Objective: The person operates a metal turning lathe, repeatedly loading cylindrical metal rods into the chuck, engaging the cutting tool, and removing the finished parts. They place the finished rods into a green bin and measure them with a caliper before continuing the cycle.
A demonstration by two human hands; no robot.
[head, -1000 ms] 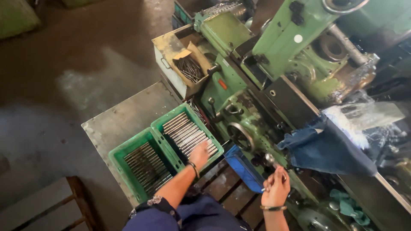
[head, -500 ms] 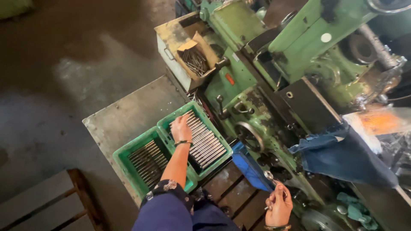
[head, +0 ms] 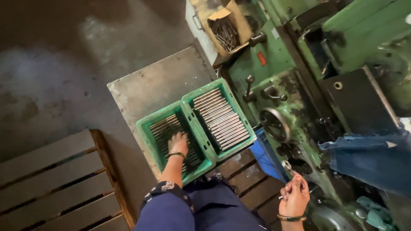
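Left hand (head: 177, 142) spread on dark rods (head: 171, 130) in green crate (head: 147, 128), right hand (head: 294, 197) pinching small metal piece (head: 286, 165)

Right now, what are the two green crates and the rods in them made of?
Green rectangular crates: look like moulded plastic, matte with scuffed rims. Thin grey rods: seemingly bare metal, going by the dull sheen. Left hand rests on the darker rods in the nearer crate.

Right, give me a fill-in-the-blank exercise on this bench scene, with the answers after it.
1. The left hand reaches into the ____ of the two green crates.
2. Both crates hold metal ____.
3. The crates stand on a grey metal ____.
4. The right hand holds a small metal part beside the green ____.

Missing words: left; rods; table; lathe
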